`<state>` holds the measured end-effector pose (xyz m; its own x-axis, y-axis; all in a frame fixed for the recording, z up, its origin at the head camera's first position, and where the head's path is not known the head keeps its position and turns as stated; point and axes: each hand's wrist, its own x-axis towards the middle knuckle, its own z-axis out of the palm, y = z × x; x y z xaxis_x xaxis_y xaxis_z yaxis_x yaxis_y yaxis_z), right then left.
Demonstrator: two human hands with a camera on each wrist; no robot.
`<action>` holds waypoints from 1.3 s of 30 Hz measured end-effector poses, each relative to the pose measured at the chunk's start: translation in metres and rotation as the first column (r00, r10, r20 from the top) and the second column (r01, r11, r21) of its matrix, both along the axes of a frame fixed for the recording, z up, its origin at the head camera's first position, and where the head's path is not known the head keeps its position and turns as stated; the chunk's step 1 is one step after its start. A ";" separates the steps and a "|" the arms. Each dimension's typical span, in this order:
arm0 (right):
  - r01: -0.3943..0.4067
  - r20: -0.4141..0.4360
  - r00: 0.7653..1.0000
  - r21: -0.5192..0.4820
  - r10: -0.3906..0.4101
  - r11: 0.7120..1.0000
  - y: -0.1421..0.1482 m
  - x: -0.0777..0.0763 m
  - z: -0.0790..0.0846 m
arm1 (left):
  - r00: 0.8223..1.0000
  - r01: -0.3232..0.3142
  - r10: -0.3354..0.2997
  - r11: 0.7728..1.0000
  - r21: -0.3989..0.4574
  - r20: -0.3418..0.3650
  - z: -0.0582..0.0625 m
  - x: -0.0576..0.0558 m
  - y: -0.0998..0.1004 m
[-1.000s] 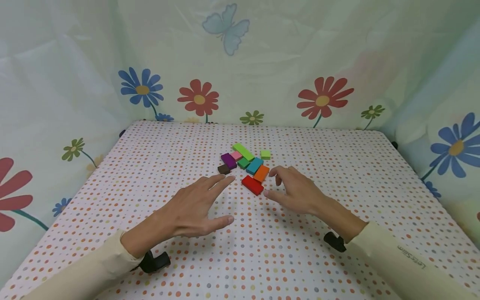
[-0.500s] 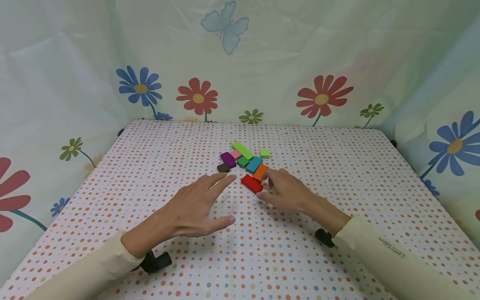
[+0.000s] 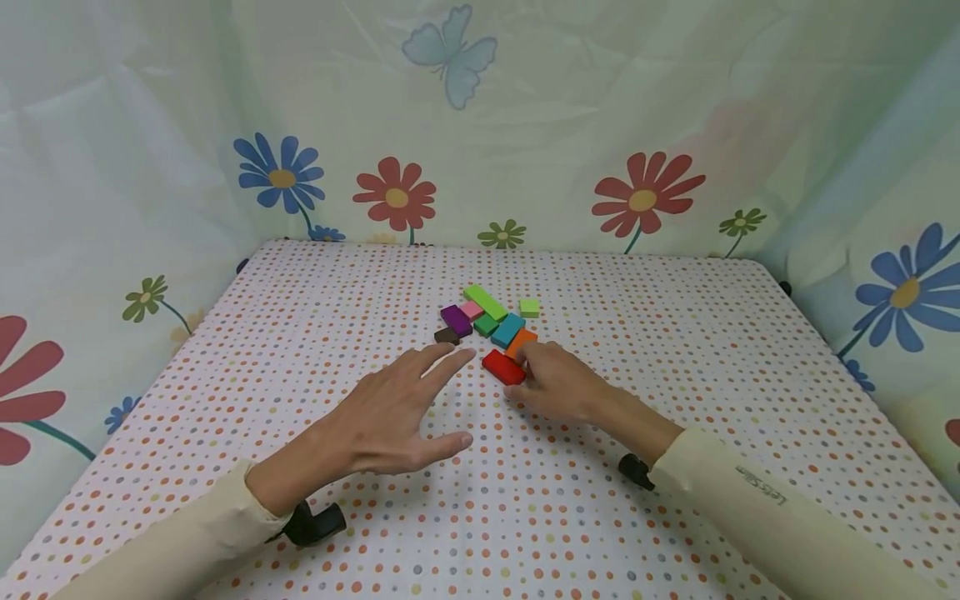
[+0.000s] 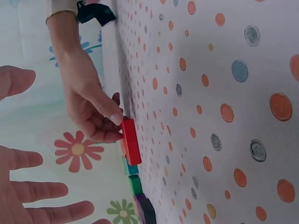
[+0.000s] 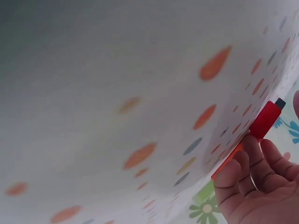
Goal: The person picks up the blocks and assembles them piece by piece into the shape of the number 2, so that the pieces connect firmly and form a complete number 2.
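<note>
My right hand pinches the right end of a red block between thumb and fingers; the block lies on the table. In the left wrist view, the thumb and fingers of that hand meet at the top of the red block. An orange block sits right behind, partly covered by the fingers. Spread fingers and a raised thumb show on my left hand, which holds nothing and hovers over the cloth, its fingertips just in front of a dark brown block.
Behind the red block lie a blue block, a green block, a purple block, a pink block and a long lime block. A small lime block stands apart. Floral curtains enclose the dotted tablecloth.
My right hand has moved left to the red block, and its thumb and fingers have closed on the block's end. The left hand has stayed nearly still.
</note>
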<state>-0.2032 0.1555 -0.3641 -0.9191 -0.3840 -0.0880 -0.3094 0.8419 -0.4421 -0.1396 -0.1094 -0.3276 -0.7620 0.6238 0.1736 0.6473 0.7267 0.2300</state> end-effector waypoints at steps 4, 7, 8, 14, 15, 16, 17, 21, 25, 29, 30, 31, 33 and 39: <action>0.010 -0.004 1.000 0.004 -0.010 1.000 -0.004 -0.002 0.000 | 1.000 0.007 -0.007 1.000 0.003 -0.003 0.000 0.000 0.000; 0.018 -0.005 1.000 0.010 -0.018 1.000 -0.006 -0.002 0.001 | 1.000 0.008 -0.008 1.000 0.003 -0.008 -0.001 0.000 0.001; 0.018 -0.004 1.000 0.012 -0.018 1.000 -0.006 -0.002 0.001 | 1.000 0.007 -0.007 1.000 0.002 -0.008 -0.002 0.000 0.001; 0.032 0.004 0.999 0.018 -0.032 0.999 -0.009 -0.005 0.000 | 1.000 0.002 -0.002 1.000 -0.003 -0.008 -0.002 -0.001 0.001; 0.036 0.004 0.999 0.018 -0.036 0.999 -0.009 -0.005 0.000 | 1.000 0.002 -0.002 1.000 -0.002 -0.008 -0.002 -0.001 0.001; 0.037 0.004 0.999 0.017 -0.038 0.999 -0.009 -0.005 0.001 | 1.000 0.004 -0.004 1.000 0.002 -0.008 -0.003 -0.001 0.001; 0.040 0.002 0.999 0.017 -0.040 0.999 -0.009 -0.006 0.001 | 1.000 0.004 -0.004 1.000 0.002 -0.007 -0.003 -0.001 0.001; 0.055 0.000 0.998 0.020 -0.055 0.998 -0.010 -0.005 0.002 | 1.000 0.006 -0.006 1.000 0.010 -0.007 -0.003 -0.001 0.001; 0.082 0.005 0.997 0.027 -0.082 0.996 -0.012 -0.005 0.003 | 1.000 0.008 -0.008 1.000 0.011 -0.008 -0.003 -0.001 0.001; 0.104 0.012 0.994 0.029 -0.104 0.994 -0.013 -0.004 0.005 | 1.000 -0.006 0.006 1.000 0.003 -0.006 -0.003 -0.002 0.001; 0.109 0.013 0.994 0.029 -0.110 0.994 -0.013 -0.003 0.005 | 1.000 -0.010 0.010 1.000 0.002 -0.006 -0.003 -0.002 0.000; 0.114 0.015 0.993 0.032 -0.114 0.993 -0.013 -0.003 0.005 | 1.000 -0.016 0.016 1.000 0.000 -0.005 -0.004 -0.002 0.000; 0.120 0.017 0.993 0.034 -0.121 0.992 -0.014 -0.003 0.005 | 1.000 -0.021 0.021 1.000 -0.002 -0.004 -0.004 -0.003 0.000; 0.146 0.042 0.988 0.014 -0.147 0.989 -0.016 -0.005 0.002 | 1.000 -0.014 0.014 1.000 0.004 -0.016 -0.005 -0.005 0.000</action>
